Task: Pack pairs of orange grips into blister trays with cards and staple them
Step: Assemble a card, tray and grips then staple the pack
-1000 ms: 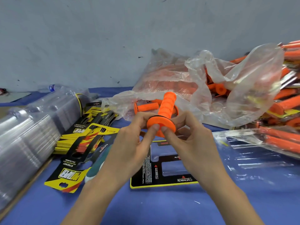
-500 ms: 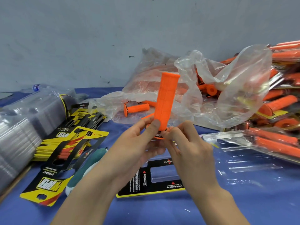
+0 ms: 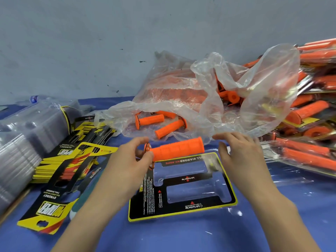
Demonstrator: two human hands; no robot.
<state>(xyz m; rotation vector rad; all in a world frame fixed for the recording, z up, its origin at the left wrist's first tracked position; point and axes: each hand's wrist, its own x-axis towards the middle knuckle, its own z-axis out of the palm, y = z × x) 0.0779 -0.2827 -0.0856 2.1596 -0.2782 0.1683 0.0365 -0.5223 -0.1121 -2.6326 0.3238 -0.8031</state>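
My left hand (image 3: 131, 160) pinches the flanged end of an orange grip (image 3: 179, 148), holding it level just above the far edge of a black and yellow card with a clear blister tray (image 3: 181, 186) on it. Both of the tray's long pockets hold nothing. My right hand (image 3: 238, 153) hovers beside the grip's free end with fingers relaxed, not touching it. Loose orange grips (image 3: 163, 126) lie in the mouth of a clear plastic bag (image 3: 200, 99) behind.
A stack of black and yellow cards (image 3: 72, 150) lies at left, beside bundled clear blister trays (image 3: 23, 142). Packed grip trays (image 3: 305, 124) pile up at right. A teal tool (image 3: 81, 202) sits partly under a loose card. Blue cloth (image 3: 181, 237) covers the table.
The grip went from upright in both hands to lying level over the tray. My right hand let go of it and moved off to the right.
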